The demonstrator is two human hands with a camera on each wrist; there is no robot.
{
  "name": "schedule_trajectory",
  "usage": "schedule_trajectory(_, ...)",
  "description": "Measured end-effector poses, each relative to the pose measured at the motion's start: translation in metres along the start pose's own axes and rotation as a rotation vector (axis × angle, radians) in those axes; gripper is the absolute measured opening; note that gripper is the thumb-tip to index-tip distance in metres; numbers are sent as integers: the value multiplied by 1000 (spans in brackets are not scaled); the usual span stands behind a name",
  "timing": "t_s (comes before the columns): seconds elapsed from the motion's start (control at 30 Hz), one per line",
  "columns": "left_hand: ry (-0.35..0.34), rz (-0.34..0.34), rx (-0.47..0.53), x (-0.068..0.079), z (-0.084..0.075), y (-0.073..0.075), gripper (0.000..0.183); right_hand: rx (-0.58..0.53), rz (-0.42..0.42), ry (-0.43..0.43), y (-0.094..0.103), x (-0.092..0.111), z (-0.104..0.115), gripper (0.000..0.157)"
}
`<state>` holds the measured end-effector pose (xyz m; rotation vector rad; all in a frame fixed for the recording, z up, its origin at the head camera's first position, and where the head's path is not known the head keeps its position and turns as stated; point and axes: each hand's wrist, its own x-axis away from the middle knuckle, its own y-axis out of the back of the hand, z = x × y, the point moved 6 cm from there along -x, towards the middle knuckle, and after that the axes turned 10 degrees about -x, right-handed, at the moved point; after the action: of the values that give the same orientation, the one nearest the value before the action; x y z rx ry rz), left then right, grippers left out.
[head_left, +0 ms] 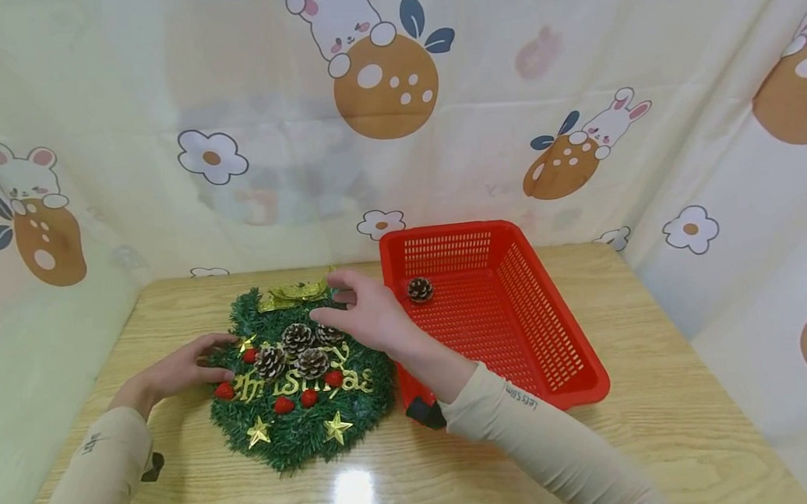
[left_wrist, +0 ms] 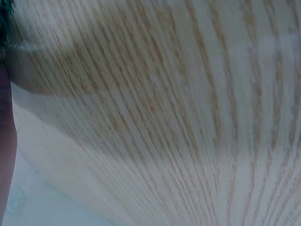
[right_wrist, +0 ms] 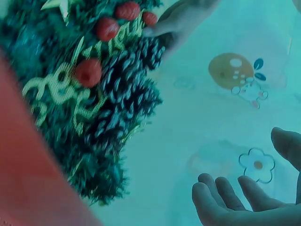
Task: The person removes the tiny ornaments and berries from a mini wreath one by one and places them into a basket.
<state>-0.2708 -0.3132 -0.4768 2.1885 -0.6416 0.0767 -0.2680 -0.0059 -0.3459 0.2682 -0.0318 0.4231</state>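
Note:
A green Christmas wreath (head_left: 304, 438) lies on the table with gold lettering, gold stars, red berry-like pieces and a gold bow (head_left: 294, 295) at its top. Several pinecones (head_left: 313, 363) sit grouped across its middle. My left hand (head_left: 183, 365) rests at the wreath's left edge, thumb and fingers apart. My right hand (head_left: 365, 309) hovers over the upper right of the wreath, fingers loosely bent and holding nothing; the right wrist view shows the same bare fingers (right_wrist: 225, 197). In the left wrist view, mostly table appears.
A red plastic basket (head_left: 555, 304) stands right of the wreath, under my right forearm. One pinecone (head_left: 419, 290) lies inside at its left. A curtain (head_left: 257, 75) printed with rabbits and flowers hangs behind the wooden table (head_left: 659, 390).

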Motion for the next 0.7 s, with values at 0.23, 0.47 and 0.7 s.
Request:
schedule_trajectory(0.23, 9, 1, 7, 2, 1, 0, 70, -25, 16, 10, -25, 7, 5, 59)
schedule_trajectory(0.47, 11, 5, 17, 2, 0, -1, 70, -25, -10, 2, -46, 10, 0, 60)
schedule_trajectory(0.7, 12, 3, 9, 0, 0, 1, 70, 20, -68, 9, -59, 9, -11, 60)
